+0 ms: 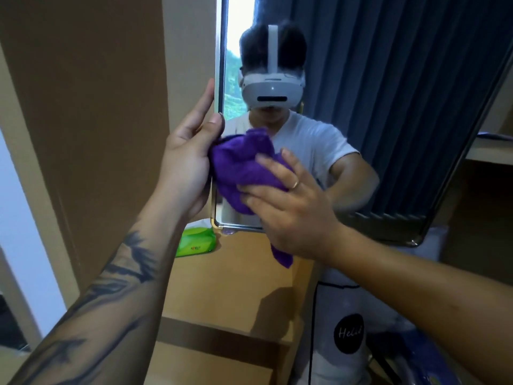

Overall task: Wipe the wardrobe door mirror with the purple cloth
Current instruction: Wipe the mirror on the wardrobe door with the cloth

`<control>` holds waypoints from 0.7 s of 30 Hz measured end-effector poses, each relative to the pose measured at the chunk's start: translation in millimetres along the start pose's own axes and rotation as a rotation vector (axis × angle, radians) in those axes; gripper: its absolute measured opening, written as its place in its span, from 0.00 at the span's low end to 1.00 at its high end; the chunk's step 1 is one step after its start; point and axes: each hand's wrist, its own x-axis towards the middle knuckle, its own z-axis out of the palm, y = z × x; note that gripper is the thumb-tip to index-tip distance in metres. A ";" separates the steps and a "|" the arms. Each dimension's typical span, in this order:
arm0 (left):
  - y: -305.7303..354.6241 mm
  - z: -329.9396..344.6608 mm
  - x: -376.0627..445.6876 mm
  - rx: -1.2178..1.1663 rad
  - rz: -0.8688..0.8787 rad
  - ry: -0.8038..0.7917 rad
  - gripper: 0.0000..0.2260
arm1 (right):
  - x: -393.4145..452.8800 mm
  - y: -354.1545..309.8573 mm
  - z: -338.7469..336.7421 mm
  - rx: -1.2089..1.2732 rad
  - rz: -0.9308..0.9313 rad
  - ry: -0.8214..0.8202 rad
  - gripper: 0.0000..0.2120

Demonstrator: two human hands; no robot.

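The tattooed left forearm (91,309) fills the lower left, nearest the lens. Its left hand (188,162) grips the left edge of the mirror (402,120), thumb curled onto the glass side and the fingers (204,100) reaching up behind the frame.

The right hand (291,209) presses the cloth (244,168) flat against the lower left part of the mirror. Its fingers (273,168) lie spread and nearly straight over the bunched purple fabric, a ring on one of them. The cloth bulges out above and left of the fingertips, touching the left palm, and a tail of it hangs below the right palm, past the mirror's bottom edge.

On the desk (236,273) under the mirror lies a green packet (197,243), probably wet wipes; its small red print is too blurred to read. To the lower right stands a white bag (341,315) with a black round label reading something like "Hello"; what is in it cannot be seen
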 end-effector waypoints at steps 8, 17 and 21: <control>-2.2 -1.2 -0.6 -0.023 -0.010 0.013 0.19 | 1.7 13.1 -8.5 0.007 -0.212 -0.047 0.07; -6.4 2.6 -2.0 -0.041 0.015 0.042 0.18 | -11.5 12.1 -12.0 0.034 -0.255 -0.066 0.07; -6.3 2.4 -1.4 -0.005 -0.003 0.049 0.18 | -24.0 8.3 -11.1 0.004 -0.055 0.044 0.07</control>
